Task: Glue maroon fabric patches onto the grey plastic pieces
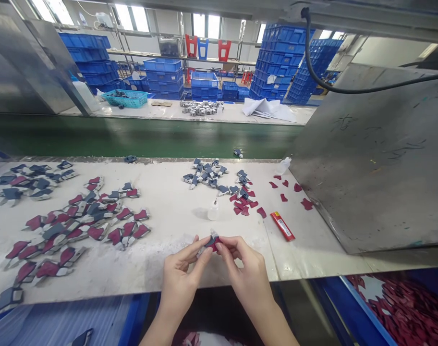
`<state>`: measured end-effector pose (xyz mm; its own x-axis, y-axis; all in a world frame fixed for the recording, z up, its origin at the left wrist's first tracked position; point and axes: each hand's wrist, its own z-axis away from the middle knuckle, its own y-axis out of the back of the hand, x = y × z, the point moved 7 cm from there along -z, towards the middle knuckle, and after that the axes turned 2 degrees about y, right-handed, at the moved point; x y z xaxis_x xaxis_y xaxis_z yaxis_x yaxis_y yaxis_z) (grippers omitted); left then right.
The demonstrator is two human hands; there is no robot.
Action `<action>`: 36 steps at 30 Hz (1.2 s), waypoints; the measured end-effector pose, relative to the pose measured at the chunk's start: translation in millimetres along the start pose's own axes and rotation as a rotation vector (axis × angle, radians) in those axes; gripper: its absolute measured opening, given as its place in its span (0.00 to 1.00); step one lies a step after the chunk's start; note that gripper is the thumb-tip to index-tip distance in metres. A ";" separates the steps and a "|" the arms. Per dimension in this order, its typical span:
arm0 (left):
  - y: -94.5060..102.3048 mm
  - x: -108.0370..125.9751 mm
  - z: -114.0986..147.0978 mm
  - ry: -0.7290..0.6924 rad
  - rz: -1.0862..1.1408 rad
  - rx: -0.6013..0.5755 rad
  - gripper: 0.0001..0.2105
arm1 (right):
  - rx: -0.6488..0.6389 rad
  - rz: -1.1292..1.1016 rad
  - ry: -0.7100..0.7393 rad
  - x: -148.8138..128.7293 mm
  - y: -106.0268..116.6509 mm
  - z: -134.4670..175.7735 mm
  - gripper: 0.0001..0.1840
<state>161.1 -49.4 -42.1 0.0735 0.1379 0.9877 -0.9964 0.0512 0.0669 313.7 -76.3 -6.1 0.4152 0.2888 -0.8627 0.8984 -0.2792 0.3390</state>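
Left on tabletop (164, 192): many maroon-faced parts (96, 233), look done. Middle: blue-grey parts (207, 168), no maroon visible on most, likely left to do. Nearer, left hand (181, 275) and right hand (247, 265) pinch held unit (213, 243) between fingertips, near front edge, seemingly mid-work; pale tip points away from wearer, long axis unclear, fingers cover it. Right: loose maroon patches (245, 210), likely unused.
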 end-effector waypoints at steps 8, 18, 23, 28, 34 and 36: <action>-1.6 -0.5 0.6 0.064 0.072 -0.017 0.14 | 0.093 0.157 0.078 0.6 6.9 1.9 0.06; 1.3 6.8 7.5 0.027 0.078 -0.030 0.15 | -0.170 -0.257 -0.174 0.7 -1.7 -1.4 0.14; -1.9 6.7 11.4 -0.020 0.019 -0.039 0.14 | -0.070 -0.310 -0.218 4.0 -6.6 3.0 0.11; -1.2 11.0 16.2 -0.128 -0.121 0.001 0.12 | -0.017 -0.223 -0.170 4.6 -8.8 6.6 0.11; -3.2 17.7 21.3 -0.254 -0.175 0.113 0.11 | -0.058 -0.282 -0.167 6.9 -13.4 6.5 0.10; -4.4 24.9 25.0 -0.350 -0.223 0.182 0.12 | -0.046 -0.304 -0.196 8.6 -14.3 4.3 0.09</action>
<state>166.2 -70.9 -14.3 0.2999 -0.2010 0.9325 -0.9512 -0.1373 0.2763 303.9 -73.8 -20.0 0.0973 0.1703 -0.9806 0.9839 -0.1650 0.0690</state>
